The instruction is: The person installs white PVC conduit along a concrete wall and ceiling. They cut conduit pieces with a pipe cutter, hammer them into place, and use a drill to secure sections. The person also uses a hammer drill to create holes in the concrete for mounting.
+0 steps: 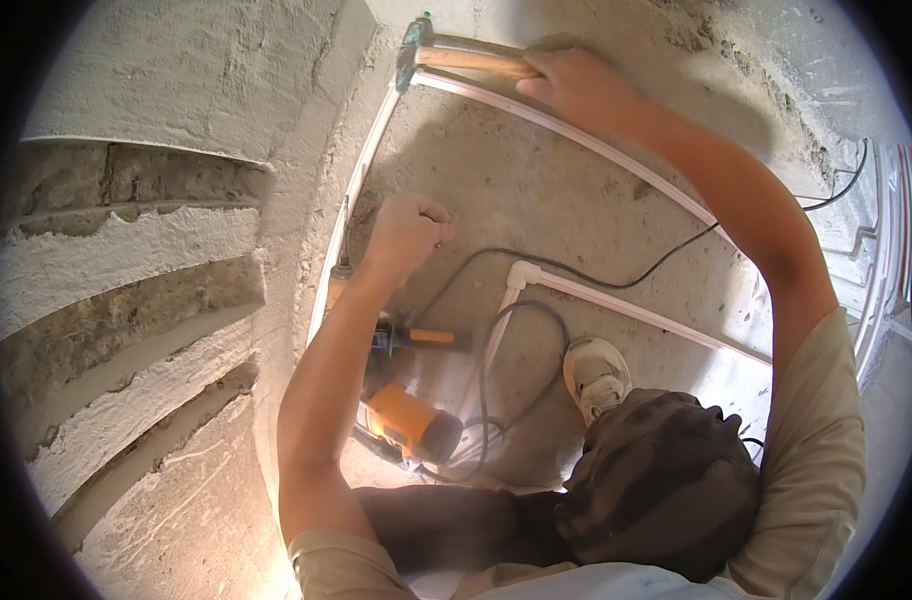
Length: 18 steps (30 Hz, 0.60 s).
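In the upper middle of the frame, grips a hammer (481,62) with the right hand (574,88). Has the fingers closed around the far end of the wooden handle. From this hand, extends the handle toward the left, with the dark green hammer head (410,57) well apart from the fingers and over the meeting corner of an upper white strip (551,117) and a left white strip (372,143). Cannot tell from this view if touching the corner or just above.

Holds the left hand (404,235) in the left middle of the frame, below the hammer and just right of the left white strip, with fingers curled inward; cannot tell if pinching something small.

In the lower middle, to be seen partly behind the left forearm (321,400): orange and black power tool parts (401,412); cannot tell if belonging to one tool or two. On the concrete floor (556,200), near the centre: a curving dark cable (566,266), a white corner piece (522,273) on another strip, and a light shoe (598,368).
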Available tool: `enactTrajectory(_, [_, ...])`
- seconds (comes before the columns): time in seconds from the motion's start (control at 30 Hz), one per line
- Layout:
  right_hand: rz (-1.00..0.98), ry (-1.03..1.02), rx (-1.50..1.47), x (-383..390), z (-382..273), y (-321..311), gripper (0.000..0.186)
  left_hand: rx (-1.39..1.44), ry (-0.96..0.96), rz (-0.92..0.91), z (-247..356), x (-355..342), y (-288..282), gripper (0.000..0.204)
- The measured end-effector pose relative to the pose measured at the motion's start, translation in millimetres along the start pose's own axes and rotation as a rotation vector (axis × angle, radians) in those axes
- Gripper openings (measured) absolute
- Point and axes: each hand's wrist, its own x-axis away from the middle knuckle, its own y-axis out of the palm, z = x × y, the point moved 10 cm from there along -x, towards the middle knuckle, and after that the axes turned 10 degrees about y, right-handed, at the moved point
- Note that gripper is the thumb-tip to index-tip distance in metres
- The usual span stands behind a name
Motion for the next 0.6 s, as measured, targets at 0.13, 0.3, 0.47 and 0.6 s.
enactTrajectory(0.13, [0.194, -0.141, 0.094, 13, -18, -7, 0.042, 0.019, 0.047, 0.060, 1, -5, -9, 0.010])
enactTrajectory(0.3, [0.020, -0.081, 0.055, 12, -8, 1, 0.047, 0.006, 0.039, 0.043, -11, -11, -4, 0.008])
enactTrajectory(0.47, [0.132, -0.095, 0.005, 2, -1, -5, 0.048, -0.075, 0.023, 0.177, -22, -27, -9, 0.009])
enactTrajectory(0.6, [0.027, -0.017, -0.397, 50, 25, 21, 0.044, -0.367, 0.207, 0.340, 0, -46, -12, 0.011])
